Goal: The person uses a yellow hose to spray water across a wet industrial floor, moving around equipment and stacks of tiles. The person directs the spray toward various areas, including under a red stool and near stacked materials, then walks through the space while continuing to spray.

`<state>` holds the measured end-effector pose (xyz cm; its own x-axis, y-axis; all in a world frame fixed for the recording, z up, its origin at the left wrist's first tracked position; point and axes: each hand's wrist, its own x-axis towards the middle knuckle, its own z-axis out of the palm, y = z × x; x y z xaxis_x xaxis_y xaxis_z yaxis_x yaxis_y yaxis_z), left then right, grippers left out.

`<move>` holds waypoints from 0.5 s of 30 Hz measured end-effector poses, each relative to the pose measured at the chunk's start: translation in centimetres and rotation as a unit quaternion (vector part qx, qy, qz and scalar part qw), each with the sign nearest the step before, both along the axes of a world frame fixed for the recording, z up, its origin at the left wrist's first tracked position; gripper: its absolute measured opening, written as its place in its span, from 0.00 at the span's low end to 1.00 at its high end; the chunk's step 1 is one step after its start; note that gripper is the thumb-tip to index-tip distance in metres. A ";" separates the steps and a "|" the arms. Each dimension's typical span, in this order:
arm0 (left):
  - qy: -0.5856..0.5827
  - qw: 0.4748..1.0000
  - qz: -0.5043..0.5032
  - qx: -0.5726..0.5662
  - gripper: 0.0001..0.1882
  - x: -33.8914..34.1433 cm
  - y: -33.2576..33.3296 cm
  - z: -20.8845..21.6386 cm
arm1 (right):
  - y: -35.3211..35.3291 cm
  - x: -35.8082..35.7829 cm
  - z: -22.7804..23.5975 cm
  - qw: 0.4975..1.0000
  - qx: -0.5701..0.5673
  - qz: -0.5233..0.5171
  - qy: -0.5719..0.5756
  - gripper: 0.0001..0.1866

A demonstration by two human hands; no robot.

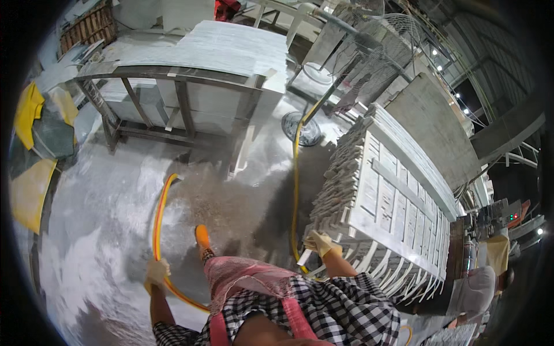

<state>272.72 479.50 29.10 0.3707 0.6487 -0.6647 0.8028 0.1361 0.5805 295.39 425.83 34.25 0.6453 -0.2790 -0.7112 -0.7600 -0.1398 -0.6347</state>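
Observation:
My left hand (156,273), in a pale glove, is closed around a yellow hose (157,222) with a red stripe. The hose's free end curves up and forward over the wet floor, while its other part runs back beneath my body. At the near left corner of a tall stack of pale slabs or strips (392,202) is my right hand (323,243), also gloved. Its fingers are curled beside a short pale piece (306,256); whether they grip it is hard to make out. A second stretch of yellow hose (296,173) passes just left of that hand.
A dark metal frame (184,109) stands ahead, with pale slabs (231,49) behind it. Near a round dark lid-like disc (302,129), hose crosses the wet floor (231,190). Yellow sheets (34,190) lie left. Another person (476,291) is at far right. My orange boot (202,236) shows below.

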 end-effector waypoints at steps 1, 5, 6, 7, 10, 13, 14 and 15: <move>0.018 0.999 -0.040 -0.020 0.07 1.2 2.3 -0.5 | 2.4 1.4 0.5 0.996 0.090 -0.021 0.004 0.14; -0.042 0.988 -0.104 -0.102 0.09 7.5 11.7 -3.3 | 12.1 4.3 4.0 0.993 0.040 0.107 -0.041 0.26; -0.032 0.987 -0.106 -0.114 0.10 9.6 14.3 -4.0 | 14.2 5.0 5.1 0.995 0.031 0.090 -0.020 0.26; -0.025 0.986 -0.106 -0.127 0.10 11.9 16.8 -5.0 | 15.9 5.5 6.2 0.990 0.072 0.114 -0.038 0.26; 0.045 0.983 -0.150 -0.093 0.14 18.0 23.4 -7.9 | 18.1 5.4 8.9 0.998 0.016 0.058 -0.023 0.25; 0.078 0.974 -0.210 0.043 0.21 22.4 29.2 -11.7 | 17.4 4.2 10.0 0.999 -0.021 0.020 -0.019 0.25; 0.048 0.960 -0.224 0.160 0.24 23.0 30.5 -13.2 | 17.0 3.7 10.0 0.999 -0.038 -0.008 -0.022 0.25; 0.037 0.953 -0.233 0.192 0.26 23.2 31.6 -13.9 | 16.0 3.0 10.3 0.998 -0.048 -0.027 -0.029 0.26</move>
